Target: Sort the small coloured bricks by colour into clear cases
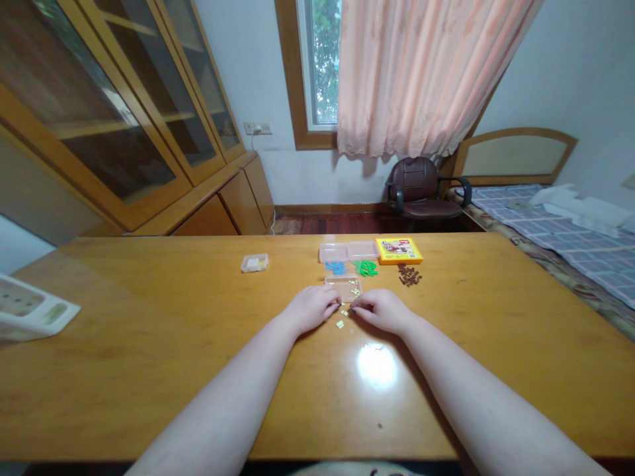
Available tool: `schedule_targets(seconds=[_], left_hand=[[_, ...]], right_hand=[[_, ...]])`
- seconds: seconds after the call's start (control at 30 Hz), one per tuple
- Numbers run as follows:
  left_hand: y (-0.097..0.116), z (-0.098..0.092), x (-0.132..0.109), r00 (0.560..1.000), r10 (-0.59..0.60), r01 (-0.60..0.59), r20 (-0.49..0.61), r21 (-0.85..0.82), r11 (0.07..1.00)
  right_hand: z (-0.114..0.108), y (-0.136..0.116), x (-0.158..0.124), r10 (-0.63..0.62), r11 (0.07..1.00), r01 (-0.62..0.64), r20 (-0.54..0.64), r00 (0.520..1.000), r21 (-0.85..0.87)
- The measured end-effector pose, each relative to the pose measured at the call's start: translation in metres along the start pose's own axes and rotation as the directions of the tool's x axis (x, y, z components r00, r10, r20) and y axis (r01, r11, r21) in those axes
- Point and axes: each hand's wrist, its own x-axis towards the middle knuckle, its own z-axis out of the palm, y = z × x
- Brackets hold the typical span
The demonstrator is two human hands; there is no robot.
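My left hand [313, 308] rests on the wooden table just left of a few small cream-coloured pieces [340, 324]. Across from it, my right hand [380, 309] has thumb and fingertips drawn together beside the same pieces; whatever the fingers of either hand pinch is too small to make out. Right behind both hands lies a shallow clear plastic tray [342, 280] with several cream pieces inside. Beyond it are a heap of blue pieces [336, 268] and a heap of green pieces [366, 268] in another clear tray.
Brown pieces [409, 275] lie in a loose pile before a yellow box [399, 251]. An open clear case [348, 251] sits at the back. A small clear box [254, 263] stands to the left, and a white plastic object [34, 309] at the far left edge.
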Motion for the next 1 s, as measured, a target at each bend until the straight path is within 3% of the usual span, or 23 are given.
schedule_targets(seconds=[0.23, 0.33, 0.47, 1.0], left_hand=[[-0.007, -0.003, 0.001, 0.966, -0.198, 0.204, -0.166, 0.017, 0.979], [-0.005, -0.004, 0.000, 0.982, -0.131, 0.136, -0.139, 0.030, 0.990], [0.000, -0.006, -0.002, 1.000, 0.001, 0.001, -0.019, 0.068, 0.998], [0.005, -0.008, -0.003, 0.997, 0.029, -0.036, 0.070, 0.098, 0.995]], right_hand=[[0.001, -0.004, -0.002, -0.029, 0.999, 0.025, 0.091, 0.995, 0.047], [0.000, -0.006, -0.002, -0.050, 0.997, 0.043, 0.134, 0.990, 0.057], [-0.002, -0.007, -0.002, -0.038, 0.999, 0.034, 0.149, 0.988, 0.030], [0.001, -0.006, 0.000, 0.003, 0.997, 0.006, 0.107, 0.994, -0.079]])
